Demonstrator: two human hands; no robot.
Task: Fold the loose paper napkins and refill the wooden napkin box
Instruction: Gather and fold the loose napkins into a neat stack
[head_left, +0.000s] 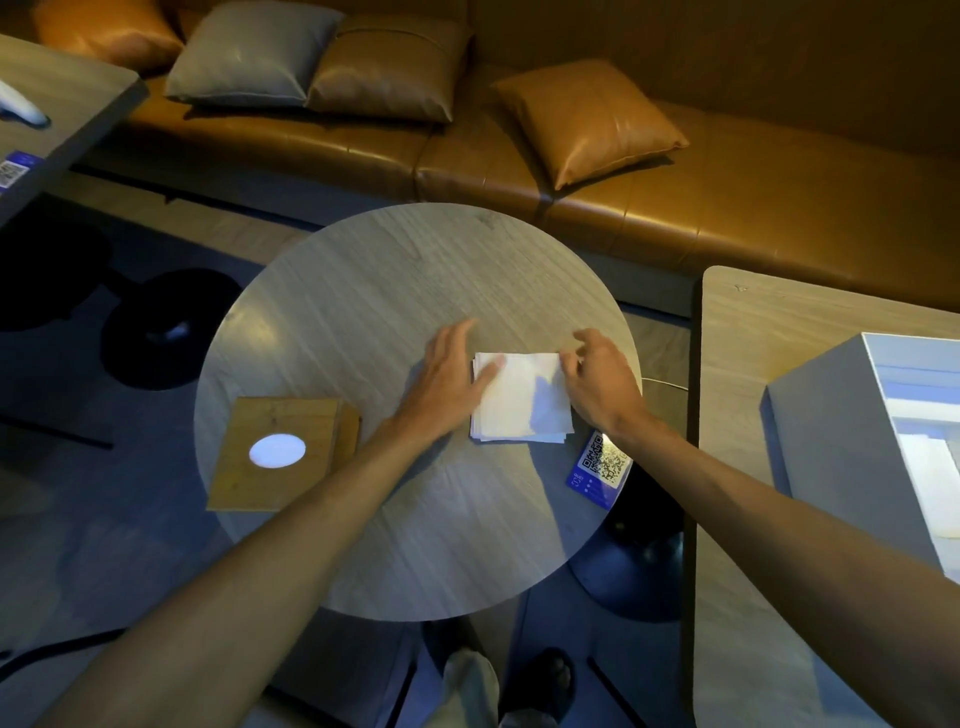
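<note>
A small stack of white paper napkins (519, 400) lies on the round wooden table (395, 312), right of centre. My left hand (447, 379) lies flat beside the stack, its thumb pressing on the stack's upper left corner. My right hand (597, 379) is at the stack's right edge, fingers curled and pinching the top right corner of the napkins. The wooden napkin box (280, 452) sits at the table's left edge, lid up, with a white oval opening in it.
A blue QR code card (597, 467) lies near the table's right edge, below the napkins. A second table (753, 467) at right carries a white open box (831, 431). A brown leather sofa with cushions (587, 119) runs behind.
</note>
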